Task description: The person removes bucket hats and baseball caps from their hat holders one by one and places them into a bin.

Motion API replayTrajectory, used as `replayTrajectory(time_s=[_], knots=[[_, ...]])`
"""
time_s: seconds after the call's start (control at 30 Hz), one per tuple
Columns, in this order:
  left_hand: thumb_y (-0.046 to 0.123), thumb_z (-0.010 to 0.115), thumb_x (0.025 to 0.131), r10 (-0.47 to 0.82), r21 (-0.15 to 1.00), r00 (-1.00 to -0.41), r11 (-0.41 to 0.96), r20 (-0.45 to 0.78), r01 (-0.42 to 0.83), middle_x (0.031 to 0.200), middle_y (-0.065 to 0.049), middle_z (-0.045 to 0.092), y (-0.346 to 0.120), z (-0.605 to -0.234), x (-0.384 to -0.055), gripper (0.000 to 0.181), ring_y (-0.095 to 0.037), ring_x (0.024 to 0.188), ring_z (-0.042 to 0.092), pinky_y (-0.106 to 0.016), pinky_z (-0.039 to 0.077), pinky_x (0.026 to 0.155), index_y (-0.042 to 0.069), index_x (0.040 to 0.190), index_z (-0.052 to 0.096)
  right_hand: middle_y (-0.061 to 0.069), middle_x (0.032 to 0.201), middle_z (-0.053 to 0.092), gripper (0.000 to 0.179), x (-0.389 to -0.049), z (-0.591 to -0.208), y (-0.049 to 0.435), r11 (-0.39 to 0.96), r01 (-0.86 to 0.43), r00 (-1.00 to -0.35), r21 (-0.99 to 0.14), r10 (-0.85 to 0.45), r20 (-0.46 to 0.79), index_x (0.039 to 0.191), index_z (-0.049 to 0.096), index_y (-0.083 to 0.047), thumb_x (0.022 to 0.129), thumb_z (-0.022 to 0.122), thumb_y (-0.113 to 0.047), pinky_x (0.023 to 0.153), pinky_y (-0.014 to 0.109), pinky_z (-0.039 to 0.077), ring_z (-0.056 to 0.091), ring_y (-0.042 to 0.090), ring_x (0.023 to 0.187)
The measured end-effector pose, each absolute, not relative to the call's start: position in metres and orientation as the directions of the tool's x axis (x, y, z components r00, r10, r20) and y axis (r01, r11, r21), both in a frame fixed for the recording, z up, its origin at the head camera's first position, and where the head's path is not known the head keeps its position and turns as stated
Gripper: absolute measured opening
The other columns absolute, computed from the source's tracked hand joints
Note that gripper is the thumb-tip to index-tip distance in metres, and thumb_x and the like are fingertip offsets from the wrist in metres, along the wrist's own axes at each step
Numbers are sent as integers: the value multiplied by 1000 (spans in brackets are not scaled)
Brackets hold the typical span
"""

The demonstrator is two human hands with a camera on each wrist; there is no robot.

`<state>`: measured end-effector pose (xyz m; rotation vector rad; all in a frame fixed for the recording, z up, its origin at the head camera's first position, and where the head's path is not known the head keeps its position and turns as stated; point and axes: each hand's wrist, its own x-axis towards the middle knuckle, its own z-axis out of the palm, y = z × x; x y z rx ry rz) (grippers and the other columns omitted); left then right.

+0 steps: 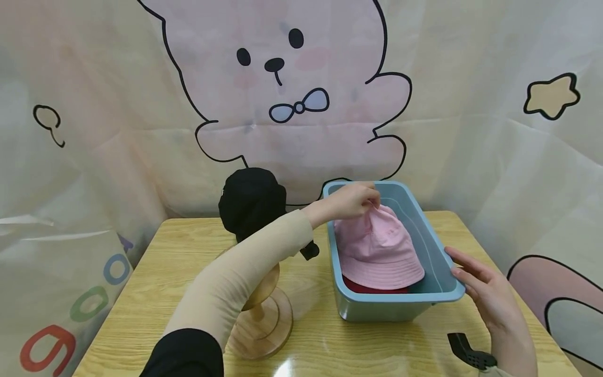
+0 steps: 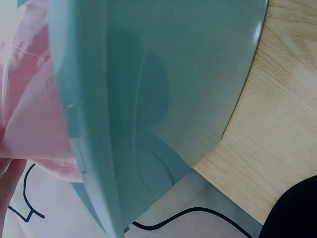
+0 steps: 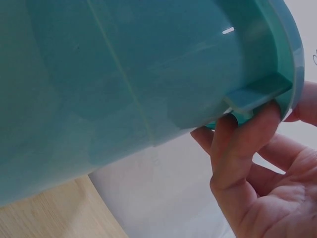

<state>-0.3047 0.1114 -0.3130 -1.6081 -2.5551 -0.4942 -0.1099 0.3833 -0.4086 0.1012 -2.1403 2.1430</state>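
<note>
My left hand reaches across to the blue plastic bin and pinches the crown of a pink bucket hat. The hat hangs brim down inside the bin, over something dark red that is mostly covered. In the left wrist view, part of the pink hat shows past the bin's rim, with a bit of my hand at the edge. My right hand holds the bin's right front rim. The right wrist view has its fingers curled under the lip.
A black cap sits on a wooden stand with a round base, left of the bin and partly behind my left sleeve. Both stand on a wood-grain table. A printed cloth hangs behind the table.
</note>
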Motion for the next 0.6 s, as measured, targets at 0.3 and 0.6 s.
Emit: replayTrajectory(time_s=[0.3, 0.6], knots=[[17, 60, 93, 890, 209, -443, 415, 112, 886, 102, -3, 62, 114, -325, -304, 18, -10, 96, 62, -19, 47, 85, 11, 106, 69, -22, 122, 59, 45, -111, -409, 383, 4, -107, -993, -994, 48, 107, 140, 51, -10, 96, 52, -1, 75, 14, 51, 61, -4, 98], [21, 61, 93, 903, 168, -427, 416, 37, 894, 105, -3, 61, 117, -336, -302, 21, -9, 94, 58, -20, 46, 85, 9, 109, 68, -22, 120, 60, 44, -111, -409, 383, 3, -103, -992, -995, 66, 103, 139, 52, -11, 95, 53, -1, 75, 14, 52, 61, -5, 99]])
